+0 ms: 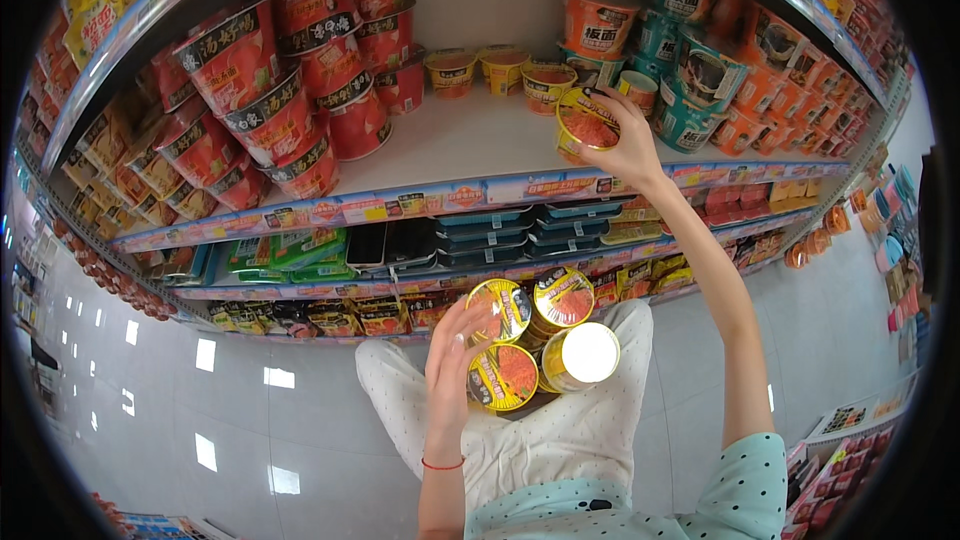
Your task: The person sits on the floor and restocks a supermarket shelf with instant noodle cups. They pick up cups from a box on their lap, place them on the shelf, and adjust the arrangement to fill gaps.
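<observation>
My right hand (628,148) is closed round a yellow instant noodle cup (578,136), which is tilted with its lid toward me at the front of the shelf. Several similar noodle cups are grouped at my lap, among them one with a picture lid (564,297), another picture-lidded cup (512,377) and one showing a plain white end (590,352). Over the left side of this group, my left hand (455,360) has its fingers and thumb on the upper left noodle cup (512,306). What the cups rest on is mostly hidden.
On the shelf (470,140), three yellow cups stand at the back, including a yellow cup (549,86) close to my right hand. Stacked red noodle tubs (285,115) rise at left; teal tubs (705,70) and orange tubs stand at right. Lower shelves hold dark trays (485,235) and packets.
</observation>
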`<action>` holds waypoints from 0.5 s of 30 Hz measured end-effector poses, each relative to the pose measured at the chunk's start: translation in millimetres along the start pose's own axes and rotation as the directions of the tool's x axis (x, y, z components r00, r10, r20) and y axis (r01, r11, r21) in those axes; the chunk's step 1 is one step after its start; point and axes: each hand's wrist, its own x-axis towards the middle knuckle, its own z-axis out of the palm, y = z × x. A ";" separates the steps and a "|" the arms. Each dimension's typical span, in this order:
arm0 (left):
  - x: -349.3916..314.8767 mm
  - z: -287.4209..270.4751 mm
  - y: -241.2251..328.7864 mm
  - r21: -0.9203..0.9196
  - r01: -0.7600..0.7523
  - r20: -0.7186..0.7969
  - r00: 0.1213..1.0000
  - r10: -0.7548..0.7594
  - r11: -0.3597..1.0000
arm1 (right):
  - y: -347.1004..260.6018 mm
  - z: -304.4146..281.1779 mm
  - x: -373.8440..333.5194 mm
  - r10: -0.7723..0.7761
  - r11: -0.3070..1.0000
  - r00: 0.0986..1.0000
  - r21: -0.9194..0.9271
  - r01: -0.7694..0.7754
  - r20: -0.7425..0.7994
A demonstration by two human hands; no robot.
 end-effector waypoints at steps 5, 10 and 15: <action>1.1 -4.9 -4.5 0.096 -0.017 -0.019 1.000 0.019 0.995 | 43.2 17.8 18.1 0.178 0.982 0.981 -0.069 -0.173 0.072; 3.3 -7.1 -8.4 0.106 0.020 -0.053 0.998 -0.015 0.994 | 83.8 34.0 20.9 0.268 0.954 0.953 0.103 -0.283 0.139; 6.9 -11.3 -8.2 0.112 0.059 -0.082 0.995 -0.050 0.992 | 59.2 28.8 15.5 0.014 0.937 0.997 -0.348 -0.039 -0.074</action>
